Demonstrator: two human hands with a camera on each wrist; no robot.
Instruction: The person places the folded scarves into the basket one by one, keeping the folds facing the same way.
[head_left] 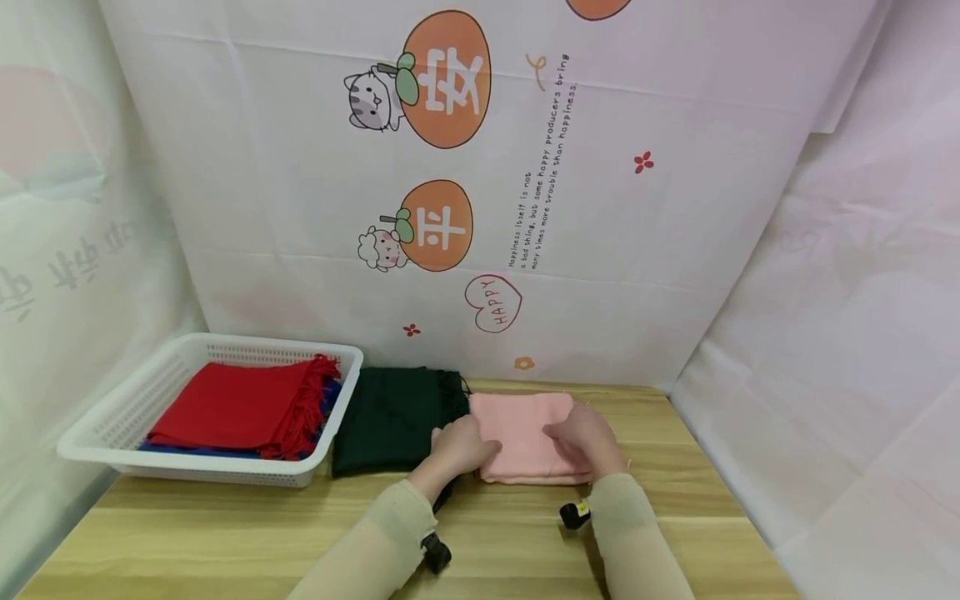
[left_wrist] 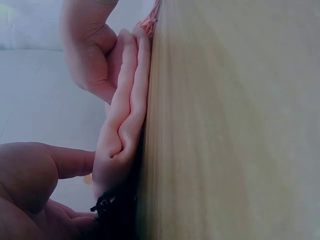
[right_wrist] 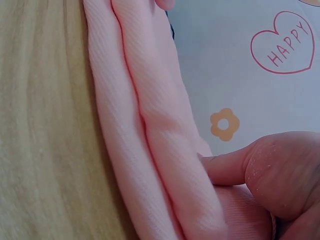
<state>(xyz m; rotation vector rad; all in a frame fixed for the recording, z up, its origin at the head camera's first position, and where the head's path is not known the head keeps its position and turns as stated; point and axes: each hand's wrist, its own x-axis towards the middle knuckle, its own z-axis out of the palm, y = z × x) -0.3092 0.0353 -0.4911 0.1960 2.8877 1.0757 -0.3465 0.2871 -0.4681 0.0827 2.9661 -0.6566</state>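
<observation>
A pink folded scarf [head_left: 517,429] lies flat on the wooden table, its layers stacked and its folded edge facing me in both wrist views. At its left side my left hand [head_left: 461,446] holds it, thumb on top and the other fingers down by the dark fringe. My right hand [head_left: 588,435] grips the opposite side, with the thumb [right_wrist: 227,165] on the upper face and the fingers mostly hidden. A dark green folded scarf [head_left: 386,421] with fringe lies just left of the pink one, partly behind my left hand.
A white plastic basket [head_left: 347,400] stands at the left, holding a red fringed scarf [head_left: 232,404] on top of blue cloth [head_left: 198,451]. A printed white sheet [head_left: 600,275] rises behind the table [head_left: 517,542], with pale sheets on both sides.
</observation>
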